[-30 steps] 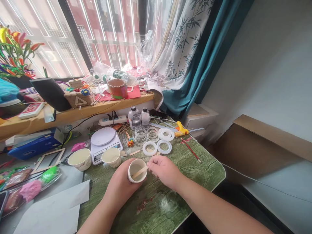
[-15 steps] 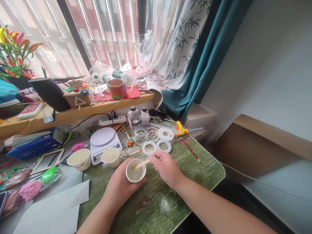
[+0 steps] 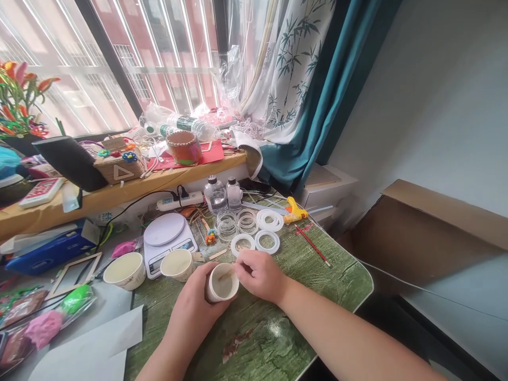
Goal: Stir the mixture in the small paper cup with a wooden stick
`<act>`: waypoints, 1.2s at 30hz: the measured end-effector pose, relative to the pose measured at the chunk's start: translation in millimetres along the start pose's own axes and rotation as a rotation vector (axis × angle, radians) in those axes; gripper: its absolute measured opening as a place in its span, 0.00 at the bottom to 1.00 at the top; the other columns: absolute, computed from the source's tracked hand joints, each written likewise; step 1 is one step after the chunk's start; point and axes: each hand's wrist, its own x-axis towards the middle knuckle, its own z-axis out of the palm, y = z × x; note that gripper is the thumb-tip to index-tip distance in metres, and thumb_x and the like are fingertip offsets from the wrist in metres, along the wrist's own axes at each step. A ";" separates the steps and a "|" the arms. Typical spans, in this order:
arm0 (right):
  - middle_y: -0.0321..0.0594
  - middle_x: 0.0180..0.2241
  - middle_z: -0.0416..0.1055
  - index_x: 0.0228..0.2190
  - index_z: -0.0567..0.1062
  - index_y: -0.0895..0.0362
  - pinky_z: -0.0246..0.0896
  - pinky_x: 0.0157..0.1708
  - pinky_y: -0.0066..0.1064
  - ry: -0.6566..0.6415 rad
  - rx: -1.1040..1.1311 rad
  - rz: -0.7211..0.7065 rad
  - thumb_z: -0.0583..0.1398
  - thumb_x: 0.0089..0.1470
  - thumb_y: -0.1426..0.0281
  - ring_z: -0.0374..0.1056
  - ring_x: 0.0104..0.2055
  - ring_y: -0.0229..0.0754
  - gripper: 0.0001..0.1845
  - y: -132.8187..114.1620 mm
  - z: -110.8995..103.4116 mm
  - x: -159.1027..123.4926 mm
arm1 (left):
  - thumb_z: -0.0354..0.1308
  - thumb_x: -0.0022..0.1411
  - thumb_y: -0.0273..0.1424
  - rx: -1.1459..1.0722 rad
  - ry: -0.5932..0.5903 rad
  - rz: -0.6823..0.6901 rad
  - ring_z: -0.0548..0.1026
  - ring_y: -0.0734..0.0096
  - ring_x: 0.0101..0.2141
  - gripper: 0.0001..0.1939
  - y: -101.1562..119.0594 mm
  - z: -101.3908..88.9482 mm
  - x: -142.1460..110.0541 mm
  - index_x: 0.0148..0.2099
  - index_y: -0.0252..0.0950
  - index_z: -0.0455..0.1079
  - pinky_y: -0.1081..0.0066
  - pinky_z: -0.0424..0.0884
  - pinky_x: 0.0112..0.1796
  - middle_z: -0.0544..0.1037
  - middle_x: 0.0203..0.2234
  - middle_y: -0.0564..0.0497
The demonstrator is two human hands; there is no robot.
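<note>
A white paper cup (image 3: 223, 294) is wrapped by the fingers of my left hand (image 3: 194, 299), its mouth tilted toward me. Pinched in my right hand (image 3: 260, 276) is a wooden craft stick (image 3: 227, 274), whose far end reaches down inside the cup. What the cup contains looks pale or clear; I cannot make it out well. Just beyond my right hand lie white ring-shaped silicone molds (image 3: 267, 242) and several clear rings (image 3: 227, 226). Left of the cup stands another paper cup (image 3: 177, 264), with a larger paper cup (image 3: 125, 271) farther left.
A white kitchen scale (image 3: 169, 243) sits behind the cups. Two black-capped bottles (image 3: 215, 194) stand near a power strip (image 3: 180, 200). At the right are a yellow glue gun (image 3: 295, 210) and a red brush (image 3: 313, 245). White paper (image 3: 91, 344) lies front left.
My right hand has moved slightly left, closer to the cup's rim, and less of the stick shows. The whole view has shifted a little.
</note>
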 end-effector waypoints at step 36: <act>0.28 0.20 0.59 0.29 0.72 0.56 0.49 0.25 0.28 0.127 0.537 0.393 0.61 0.61 0.57 0.53 0.23 0.34 0.16 9.5 9.3 2.6 | 0.68 0.58 0.43 -0.050 0.047 -0.066 0.81 0.50 0.51 0.28 6.0 2.7 -4.6 0.59 0.45 0.70 0.54 0.76 0.53 0.82 0.52 0.48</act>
